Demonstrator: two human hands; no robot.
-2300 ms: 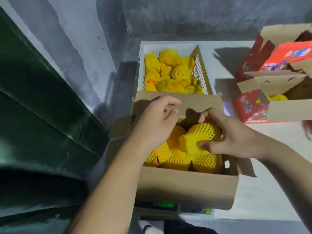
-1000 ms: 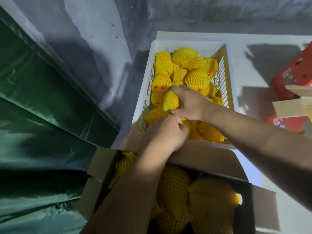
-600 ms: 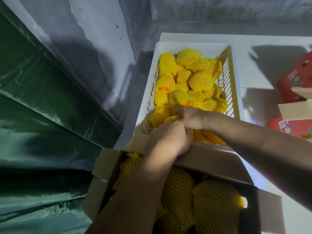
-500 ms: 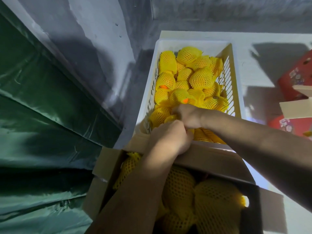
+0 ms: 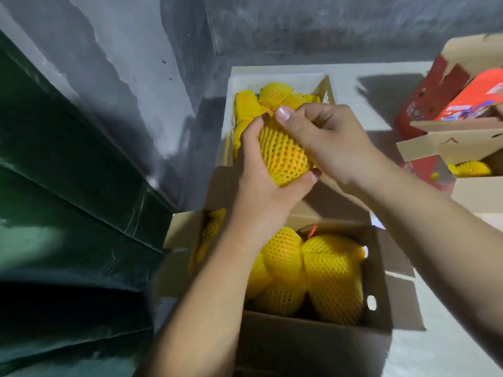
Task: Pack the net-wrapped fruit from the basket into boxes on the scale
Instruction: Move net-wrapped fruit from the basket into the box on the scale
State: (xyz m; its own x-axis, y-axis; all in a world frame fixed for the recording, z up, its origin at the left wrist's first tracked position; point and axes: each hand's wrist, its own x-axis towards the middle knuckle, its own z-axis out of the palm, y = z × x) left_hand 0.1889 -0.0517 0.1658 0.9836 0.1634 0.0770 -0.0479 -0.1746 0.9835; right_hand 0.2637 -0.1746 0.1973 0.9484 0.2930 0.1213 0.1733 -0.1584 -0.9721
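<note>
My left hand [image 5: 265, 172] grips a fruit in yellow foam net [image 5: 281, 156] from below, lifted between the basket and the box. My right hand [image 5: 326, 140] pinches the net at the fruit's top and right side. Behind them the white plastic basket [image 5: 231, 85] holds several more net-wrapped fruit [image 5: 273, 95]. Under my arms an open brown cardboard box [image 5: 378, 281] is filled with several wrapped fruit [image 5: 326, 270]. The scale beneath the box is hidden.
Red printed cartons [image 5: 446, 99] with open brown flaps stand at the right; one shows a wrapped fruit [image 5: 473, 168] inside. A dark green tarp [image 5: 68, 186] covers the left side. A grey concrete wall [image 5: 299, 23] runs behind the white tabletop [image 5: 441, 349].
Both hands were down among the fruit in the basket; they have come up and back toward the box holding one wrapped fruit. The camera tilted down, showing more of the box.
</note>
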